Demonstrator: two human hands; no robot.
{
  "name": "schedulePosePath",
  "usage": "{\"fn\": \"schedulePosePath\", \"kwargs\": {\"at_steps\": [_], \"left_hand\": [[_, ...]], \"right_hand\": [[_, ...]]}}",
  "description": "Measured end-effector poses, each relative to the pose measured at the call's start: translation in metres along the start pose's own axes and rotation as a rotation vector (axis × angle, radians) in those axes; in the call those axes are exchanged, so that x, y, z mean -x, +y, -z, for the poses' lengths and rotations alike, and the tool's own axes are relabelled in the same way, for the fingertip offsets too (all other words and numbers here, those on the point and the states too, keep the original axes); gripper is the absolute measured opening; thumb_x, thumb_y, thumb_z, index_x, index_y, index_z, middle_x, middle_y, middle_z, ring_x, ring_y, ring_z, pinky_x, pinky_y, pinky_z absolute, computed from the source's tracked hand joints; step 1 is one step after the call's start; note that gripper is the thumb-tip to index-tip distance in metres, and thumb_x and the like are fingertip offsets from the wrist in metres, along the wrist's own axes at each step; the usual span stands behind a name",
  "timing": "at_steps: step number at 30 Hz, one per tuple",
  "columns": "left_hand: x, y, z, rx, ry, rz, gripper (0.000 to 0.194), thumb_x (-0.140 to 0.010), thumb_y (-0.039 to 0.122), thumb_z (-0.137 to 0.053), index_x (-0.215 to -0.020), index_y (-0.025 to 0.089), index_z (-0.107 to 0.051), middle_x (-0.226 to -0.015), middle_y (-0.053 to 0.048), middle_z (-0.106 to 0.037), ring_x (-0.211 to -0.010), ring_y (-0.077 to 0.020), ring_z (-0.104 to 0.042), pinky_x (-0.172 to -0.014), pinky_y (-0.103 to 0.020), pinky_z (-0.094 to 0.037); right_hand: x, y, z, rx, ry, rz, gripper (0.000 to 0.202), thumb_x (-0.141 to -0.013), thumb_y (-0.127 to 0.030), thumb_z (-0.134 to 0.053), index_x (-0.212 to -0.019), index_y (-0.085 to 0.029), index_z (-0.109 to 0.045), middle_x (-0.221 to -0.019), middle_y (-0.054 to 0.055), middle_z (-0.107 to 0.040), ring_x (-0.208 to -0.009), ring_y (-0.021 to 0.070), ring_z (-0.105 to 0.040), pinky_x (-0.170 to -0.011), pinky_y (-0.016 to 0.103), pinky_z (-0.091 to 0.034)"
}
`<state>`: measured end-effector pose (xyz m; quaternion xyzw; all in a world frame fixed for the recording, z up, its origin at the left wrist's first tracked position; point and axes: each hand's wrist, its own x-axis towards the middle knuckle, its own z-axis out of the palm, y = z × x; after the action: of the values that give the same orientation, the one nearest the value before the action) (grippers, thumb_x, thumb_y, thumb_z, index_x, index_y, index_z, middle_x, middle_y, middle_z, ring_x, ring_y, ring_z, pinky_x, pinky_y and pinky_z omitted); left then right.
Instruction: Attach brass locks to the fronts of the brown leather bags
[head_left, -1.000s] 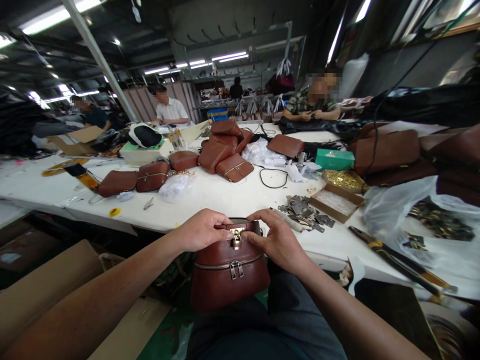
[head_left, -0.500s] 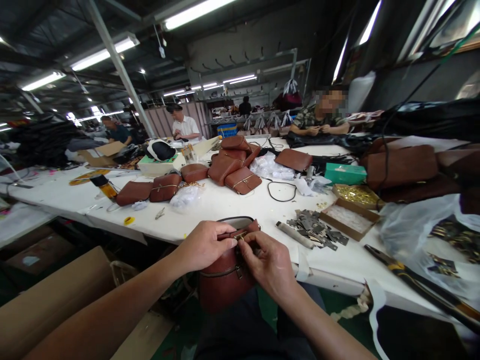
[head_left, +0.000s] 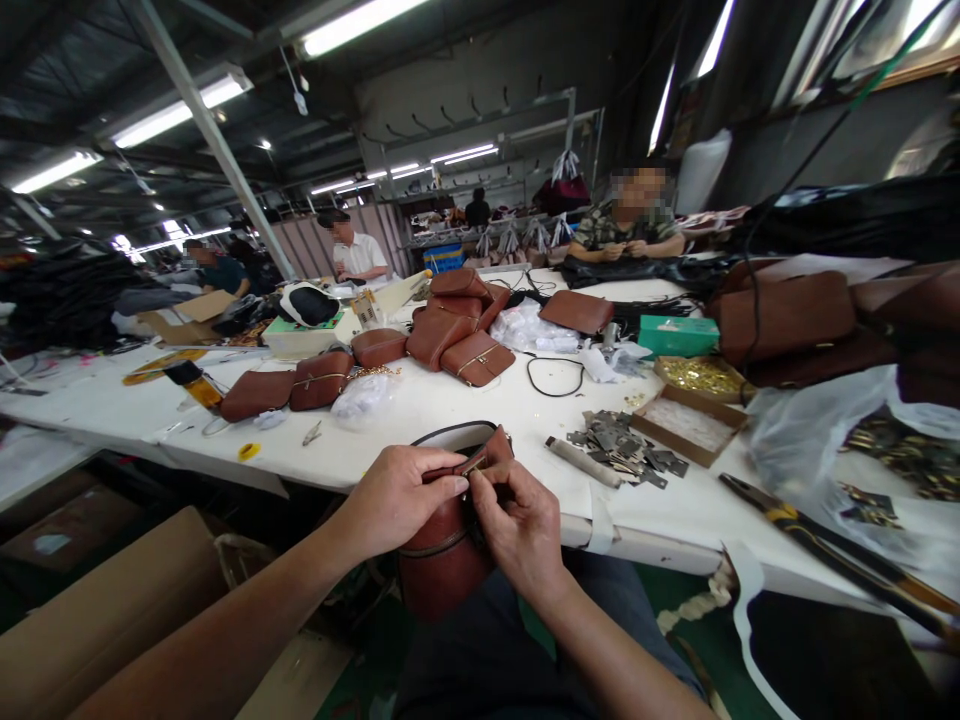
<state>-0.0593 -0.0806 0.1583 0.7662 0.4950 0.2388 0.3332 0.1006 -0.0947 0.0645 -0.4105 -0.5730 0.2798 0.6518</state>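
A reddish-brown handbag (head_left: 442, 575) with a zipper across its front rests between my lap and the table edge, its top open toward the table. My left hand (head_left: 401, 500) pinches the bag's upper edge between thumb and fingers. At the same edge, my right hand (head_left: 521, 525) is closed, its thumb and forefinger pinched on a small gold-coloured metal fitting (head_left: 474, 468). The fingers cover most of that fitting, so its exact kind cannot be made out.
Right of the bag lie a grey rod (head_left: 583, 463), a heap of metal plates (head_left: 626, 447), a cardboard tray (head_left: 690, 425) and long-handled pliers (head_left: 832, 550). Brown bags (head_left: 457, 330) are piled behind. A cardboard box (head_left: 112, 610) stands below left. Co-workers sit across the table.
The view has shifted slightly, so the table things sit further left. My right fingers have turned a little over the fitting, and the zip pull below is now hidden behind my right hand.
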Motion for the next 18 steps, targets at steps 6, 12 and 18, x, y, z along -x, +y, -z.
{"fn": "schedulePosePath", "kwargs": {"at_steps": [6,12,18], "left_hand": [[0.003,0.0,-0.005,-0.031,0.04,-0.08,0.03,-0.096,0.029,-0.065,-0.123,0.027,-0.079,-0.121,0.001,-0.079,-0.109,-0.0223,-0.075,-0.096,-0.028,-0.057],[0.007,0.001,-0.008,-0.032,0.068,-0.108,0.032,-0.098,0.028,-0.062,-0.128,0.026,-0.076,-0.127,0.0,-0.076,-0.116,-0.0224,-0.072,-0.105,-0.031,-0.053],[0.022,0.008,-0.009,-0.082,0.14,-0.171,0.025,-0.098,0.023,-0.06,-0.114,0.023,-0.08,-0.113,-0.002,-0.081,-0.1,-0.02,-0.076,-0.089,-0.027,-0.056]], "right_hand": [[0.004,0.0,0.0,-0.06,0.012,-0.07,0.028,-0.097,-0.037,-0.066,-0.074,-0.021,-0.065,-0.069,0.0,-0.063,-0.062,0.0143,-0.055,-0.06,0.028,-0.045],[0.005,0.001,-0.001,-0.103,0.022,-0.146,0.033,-0.096,-0.042,-0.067,-0.072,-0.021,-0.061,-0.066,-0.001,-0.059,-0.061,0.0142,-0.052,-0.06,0.027,-0.045],[0.007,-0.01,0.002,-0.18,-0.039,-0.252,0.033,-0.09,-0.051,-0.073,-0.077,-0.021,-0.068,-0.07,0.003,-0.065,-0.066,0.0195,-0.058,-0.06,0.029,-0.049]]}}
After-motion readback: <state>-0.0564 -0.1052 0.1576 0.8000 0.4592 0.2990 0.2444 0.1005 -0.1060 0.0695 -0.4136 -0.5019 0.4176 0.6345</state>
